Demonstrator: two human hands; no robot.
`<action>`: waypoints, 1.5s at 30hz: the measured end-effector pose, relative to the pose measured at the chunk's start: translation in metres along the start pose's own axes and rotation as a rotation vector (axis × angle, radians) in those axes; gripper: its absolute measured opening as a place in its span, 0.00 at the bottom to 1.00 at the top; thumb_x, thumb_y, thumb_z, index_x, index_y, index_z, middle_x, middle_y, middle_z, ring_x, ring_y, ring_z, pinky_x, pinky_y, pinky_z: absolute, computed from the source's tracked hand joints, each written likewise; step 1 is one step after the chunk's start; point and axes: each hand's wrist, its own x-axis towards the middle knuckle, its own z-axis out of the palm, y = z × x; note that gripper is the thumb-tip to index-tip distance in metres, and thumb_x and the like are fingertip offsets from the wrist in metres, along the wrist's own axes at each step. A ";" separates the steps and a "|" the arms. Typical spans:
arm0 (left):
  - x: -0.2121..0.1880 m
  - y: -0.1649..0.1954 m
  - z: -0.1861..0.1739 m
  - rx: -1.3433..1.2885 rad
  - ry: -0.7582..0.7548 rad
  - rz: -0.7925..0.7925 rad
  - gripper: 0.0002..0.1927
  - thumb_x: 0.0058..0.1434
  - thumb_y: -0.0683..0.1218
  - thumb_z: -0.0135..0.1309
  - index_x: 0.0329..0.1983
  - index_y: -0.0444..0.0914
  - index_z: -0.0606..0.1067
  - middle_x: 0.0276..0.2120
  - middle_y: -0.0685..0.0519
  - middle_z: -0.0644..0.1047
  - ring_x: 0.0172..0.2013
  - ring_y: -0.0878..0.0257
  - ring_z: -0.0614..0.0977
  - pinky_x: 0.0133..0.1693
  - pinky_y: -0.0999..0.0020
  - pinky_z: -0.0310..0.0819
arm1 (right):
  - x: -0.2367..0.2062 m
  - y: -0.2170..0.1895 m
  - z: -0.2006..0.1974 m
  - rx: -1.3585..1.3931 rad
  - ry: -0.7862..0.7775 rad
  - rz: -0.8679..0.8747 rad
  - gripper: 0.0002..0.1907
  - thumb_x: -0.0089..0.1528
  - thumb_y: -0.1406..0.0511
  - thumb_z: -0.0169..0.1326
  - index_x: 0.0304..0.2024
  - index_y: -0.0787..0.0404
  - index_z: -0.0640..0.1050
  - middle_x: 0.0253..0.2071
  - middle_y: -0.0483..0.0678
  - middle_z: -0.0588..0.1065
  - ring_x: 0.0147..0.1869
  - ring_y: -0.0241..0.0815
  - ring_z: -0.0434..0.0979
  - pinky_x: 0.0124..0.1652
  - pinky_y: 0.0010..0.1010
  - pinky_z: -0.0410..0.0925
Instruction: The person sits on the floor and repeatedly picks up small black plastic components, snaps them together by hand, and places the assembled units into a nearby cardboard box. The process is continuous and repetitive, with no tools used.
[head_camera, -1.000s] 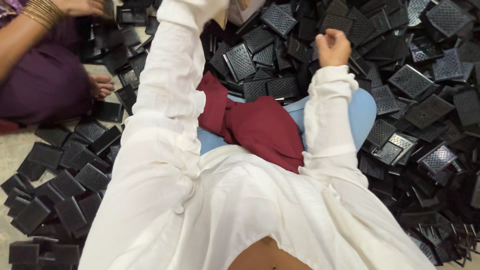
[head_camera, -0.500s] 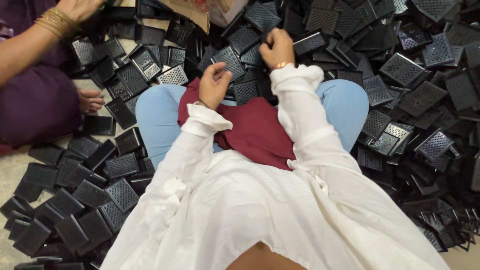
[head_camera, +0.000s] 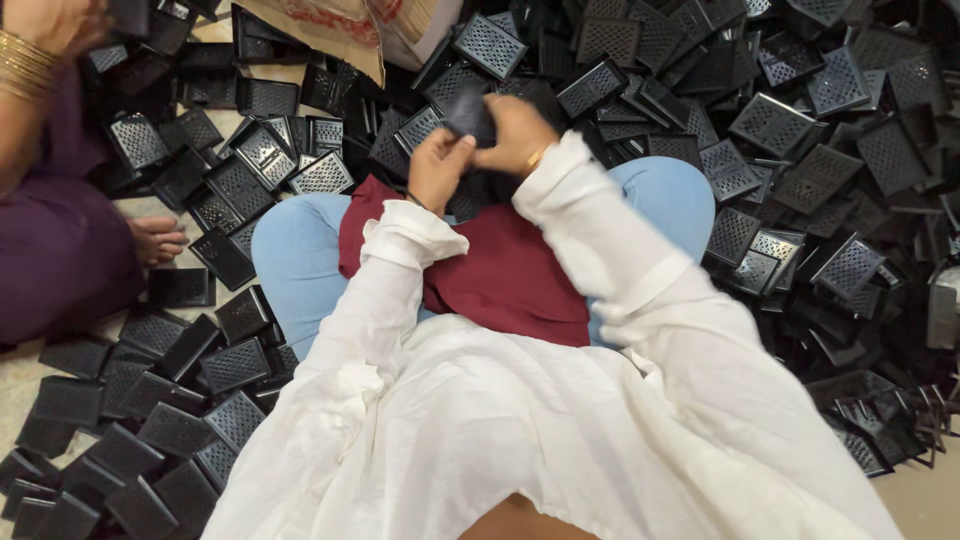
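My left hand (head_camera: 438, 165) and my right hand (head_camera: 515, 133) meet above my knees, both gripping one small black perforated plastic piece (head_camera: 470, 112). The piece is blurred and partly hidden by my fingers. White sleeves cover both arms. A dark red cloth (head_camera: 500, 270) lies across my lap over blue trousers (head_camera: 290, 250).
Black perforated plastic pieces (head_camera: 770, 120) are heaped all around my legs, thickest at the right and far side. A torn cardboard box (head_camera: 350, 25) lies at the top. Another person in purple (head_camera: 50, 240) with gold bangles sits at the left, a foot (head_camera: 160, 240) beside the pieces.
My left arm has come down from an outstretched reach and both hands have drawn together. They now grip one black piece between them. The view shifted slightly.
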 end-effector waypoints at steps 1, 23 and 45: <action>-0.001 -0.002 0.001 0.012 0.008 0.061 0.13 0.68 0.41 0.61 0.50 0.30 0.74 0.41 0.51 0.80 0.40 0.66 0.80 0.42 0.73 0.74 | 0.007 0.010 -0.027 -0.123 -0.102 -0.008 0.38 0.47 0.54 0.72 0.54 0.69 0.76 0.52 0.63 0.76 0.58 0.65 0.75 0.58 0.45 0.69; -0.023 -0.010 -0.008 -0.132 -0.083 0.263 0.30 0.71 0.49 0.60 0.70 0.41 0.60 0.61 0.52 0.70 0.60 0.68 0.74 0.60 0.72 0.71 | -0.023 0.007 -0.094 0.343 -0.505 0.260 0.44 0.49 0.59 0.71 0.64 0.69 0.72 0.58 0.56 0.78 0.60 0.48 0.79 0.59 0.37 0.70; -0.063 0.052 0.009 -0.430 0.053 0.103 0.36 0.73 0.69 0.31 0.73 0.43 0.62 0.49 0.51 0.74 0.48 0.62 0.77 0.51 0.68 0.74 | -0.063 -0.090 0.037 0.888 0.194 0.194 0.31 0.60 0.71 0.67 0.64 0.75 0.72 0.61 0.58 0.76 0.62 0.40 0.77 0.61 0.28 0.70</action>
